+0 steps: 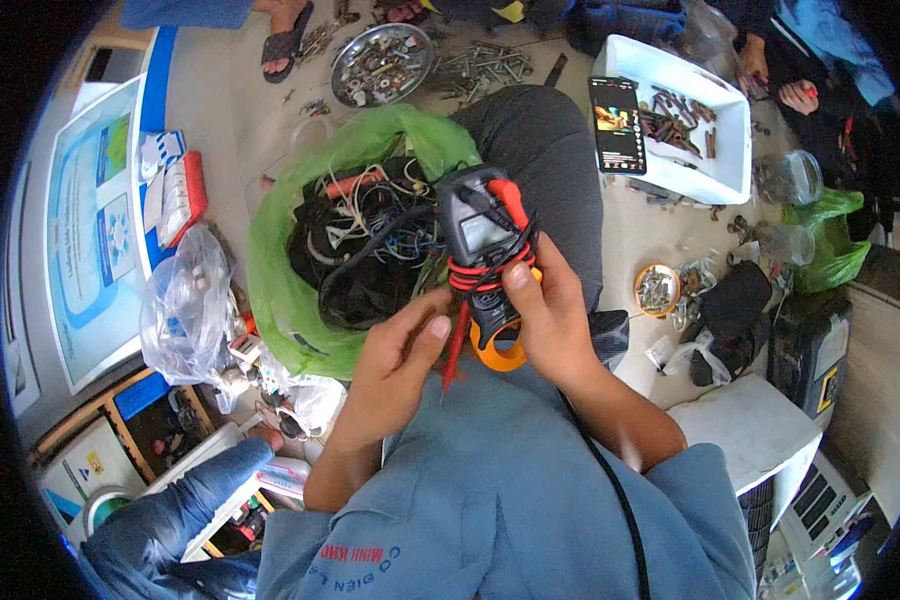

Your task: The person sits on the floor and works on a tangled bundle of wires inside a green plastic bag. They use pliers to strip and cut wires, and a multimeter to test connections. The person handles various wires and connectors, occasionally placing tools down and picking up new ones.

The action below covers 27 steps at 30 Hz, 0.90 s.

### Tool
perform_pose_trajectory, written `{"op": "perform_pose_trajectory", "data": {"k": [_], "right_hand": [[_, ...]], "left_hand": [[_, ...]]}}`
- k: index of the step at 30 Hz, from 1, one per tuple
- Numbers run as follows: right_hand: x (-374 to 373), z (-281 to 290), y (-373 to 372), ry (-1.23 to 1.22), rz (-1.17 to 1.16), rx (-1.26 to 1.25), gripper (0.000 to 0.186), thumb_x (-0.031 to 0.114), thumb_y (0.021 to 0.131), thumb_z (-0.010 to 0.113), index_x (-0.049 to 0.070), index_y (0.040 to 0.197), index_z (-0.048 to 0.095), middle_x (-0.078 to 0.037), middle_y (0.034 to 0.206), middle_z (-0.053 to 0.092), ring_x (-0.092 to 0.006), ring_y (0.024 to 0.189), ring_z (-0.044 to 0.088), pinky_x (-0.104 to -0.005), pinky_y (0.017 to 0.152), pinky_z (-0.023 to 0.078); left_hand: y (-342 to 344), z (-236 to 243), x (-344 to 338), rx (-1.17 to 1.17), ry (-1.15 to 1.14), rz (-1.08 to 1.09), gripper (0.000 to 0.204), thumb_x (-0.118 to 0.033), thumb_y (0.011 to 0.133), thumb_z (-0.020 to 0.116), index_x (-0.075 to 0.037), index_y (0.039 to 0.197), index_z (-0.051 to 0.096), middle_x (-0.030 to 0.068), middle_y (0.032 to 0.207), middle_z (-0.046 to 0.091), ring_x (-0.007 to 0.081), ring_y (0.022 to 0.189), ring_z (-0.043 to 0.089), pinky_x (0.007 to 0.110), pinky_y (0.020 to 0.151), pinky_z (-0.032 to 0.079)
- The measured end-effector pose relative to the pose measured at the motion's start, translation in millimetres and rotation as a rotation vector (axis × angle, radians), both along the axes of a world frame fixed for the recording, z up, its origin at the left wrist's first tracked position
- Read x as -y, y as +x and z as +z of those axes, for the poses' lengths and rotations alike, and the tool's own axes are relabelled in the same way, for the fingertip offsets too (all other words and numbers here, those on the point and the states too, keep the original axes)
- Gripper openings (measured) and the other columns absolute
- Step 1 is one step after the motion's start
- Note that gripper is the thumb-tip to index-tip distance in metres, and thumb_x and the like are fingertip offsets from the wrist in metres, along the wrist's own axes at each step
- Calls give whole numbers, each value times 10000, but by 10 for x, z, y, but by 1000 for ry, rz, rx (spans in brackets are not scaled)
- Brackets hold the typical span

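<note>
Sitting in the right hand [560, 315], above the near right edge of the open green bag, a hard, dark plastic clamp meter [482, 238] carries a smooth orange ring [495, 352] at its near end, with glossy red and black leads [490, 275] coiled around its middle. A slim red probe [454, 350] hangs along its left side, point toward the grey-blue shirt [530, 450]. Both forearms bend inward; the right thumb presses the coils while its fingers wrap behind, mostly hidden. The left hand [395, 340] cups beside the probe, thumb apart from half-curled fingers; I cannot tell whether they touch the meter. The crumpled, thin green bag [288, 300] holds tangled cables [370, 225]. Farther right, a phone [620, 125] lies across the left edge of a rigid white tray [735, 130] containing rusty metal pieces [670, 130]. Beyond the bag's far edge, a round metal dish [337, 75] of small hardware rests on the tiled floor [625, 235].
</note>
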State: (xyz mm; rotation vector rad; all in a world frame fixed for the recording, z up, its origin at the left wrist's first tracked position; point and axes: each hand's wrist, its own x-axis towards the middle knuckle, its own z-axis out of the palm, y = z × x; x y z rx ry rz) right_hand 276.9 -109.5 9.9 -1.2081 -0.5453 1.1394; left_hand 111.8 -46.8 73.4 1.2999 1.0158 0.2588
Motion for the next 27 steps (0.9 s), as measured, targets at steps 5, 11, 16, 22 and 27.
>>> {"op": "perform_pose_trajectory", "data": {"k": [5,11,16,22,27], "right_hand": [[13,135,108,33,-42,-25,508,272,884,788,-9,1233,548,-87,1109,660,-141,1028,589,-317,932,483],[119,292,368,83,-86,-241,724,126,756,894,-6,1337,482,-52,1168,640,-108,1085,578,-294,991,461],[368,272,482,134,-314,-172,705,123,762,869,-11,1342,492,-49,1162,659,-113,1084,599,-300,997,462],[599,186,801,195,-362,605,930,142,640,873,-23,1442,433,-239,1345,557,-300,1238,598,-372,1054,448],[667,159,894,223,-438,543,941,182,623,899,-1,1434,459,-250,1341,565,-332,1228,611,-379,1041,465]], "left_hand": [[100,-274,10,87,69,159,365,-52,923,689,17,1270,603,68,1032,702,119,880,651,248,769,518],[655,-647,113,384,67,388,340,-14,894,693,37,1219,605,113,1116,698,166,1003,668,294,896,531],[956,-815,170,325,252,288,352,8,901,667,38,1246,605,125,1177,690,189,1026,672,323,940,526],[1090,-672,117,104,629,-207,355,-191,895,682,48,1152,628,140,1151,673,256,1046,657,386,892,515],[1220,-788,179,281,145,6,569,-248,900,726,-6,1357,489,128,1273,603,269,1162,611,421,1006,501]]}}
